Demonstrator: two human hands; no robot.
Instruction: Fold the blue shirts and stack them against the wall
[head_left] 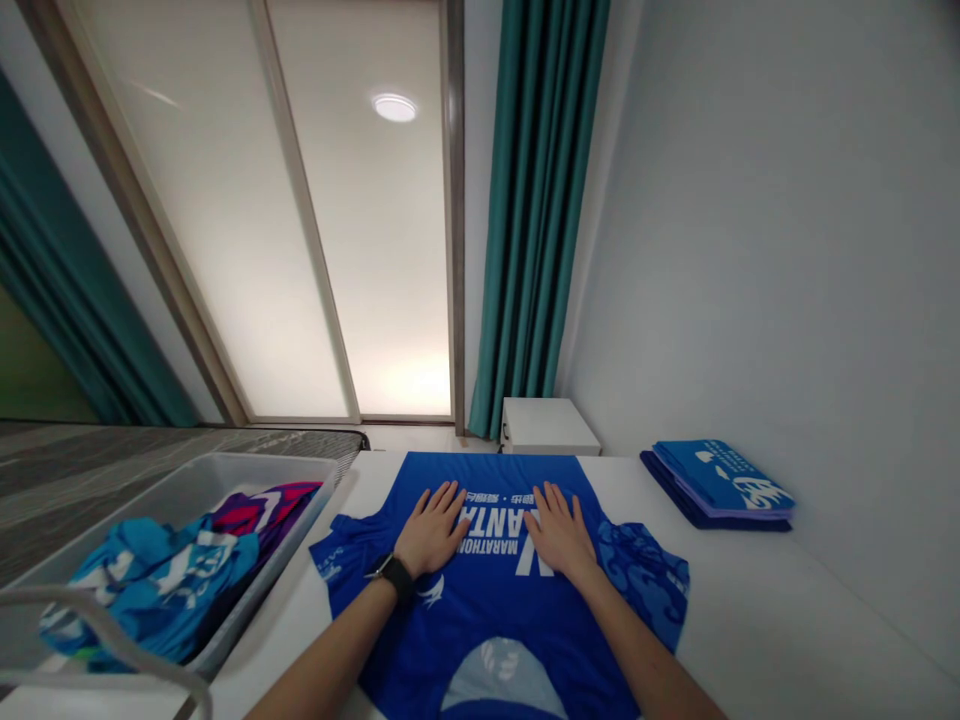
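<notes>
A blue T-shirt point(480, 600) with white lettering lies spread on the white table, its neckline towards me and its sleeves out to both sides. My left hand point(432, 530) rests flat on the chest, fingers stretched out, with a dark watch point(395, 575) on the wrist. Flat on the other side of the lettering is my right hand point(559, 532), its fingers also extended. Neither hand grips the cloth. The shirt's far end reaches the table's back edge.
At the left, a translucent plastic bin point(217, 470) holds crumpled blue and purple-red clothes point(172, 570). Folded clothes point(720, 485) form a stack at the right, near the wall. A white cabinet point(547, 425) stands beyond the table point(765, 620). A pale curved bar point(105, 625) crosses the lower left.
</notes>
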